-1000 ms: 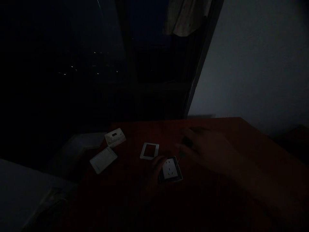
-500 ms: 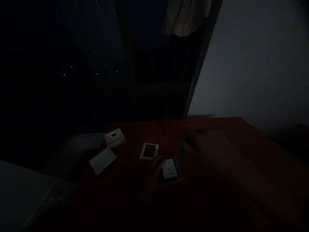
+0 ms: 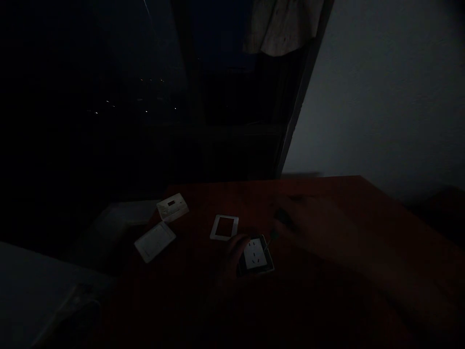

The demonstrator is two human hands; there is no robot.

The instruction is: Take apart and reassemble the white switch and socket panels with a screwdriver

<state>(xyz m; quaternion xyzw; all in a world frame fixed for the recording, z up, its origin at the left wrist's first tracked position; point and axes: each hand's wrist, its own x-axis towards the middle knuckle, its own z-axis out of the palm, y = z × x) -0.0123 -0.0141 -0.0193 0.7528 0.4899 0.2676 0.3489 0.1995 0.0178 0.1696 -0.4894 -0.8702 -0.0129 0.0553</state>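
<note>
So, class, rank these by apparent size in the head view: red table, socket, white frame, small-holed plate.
1. Red table
2. Socket, partly hidden
3. White frame and small-holed plate: too alike to rank

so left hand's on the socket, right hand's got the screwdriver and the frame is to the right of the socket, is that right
Not quite: the head view shows the frame left of the socket. The left hand is on the socket and the right hand has the screwdriver.

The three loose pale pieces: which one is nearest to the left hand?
The frame with the large opening, just beyond the left hand; the slotted plate and the other plate lie farther left.
</note>
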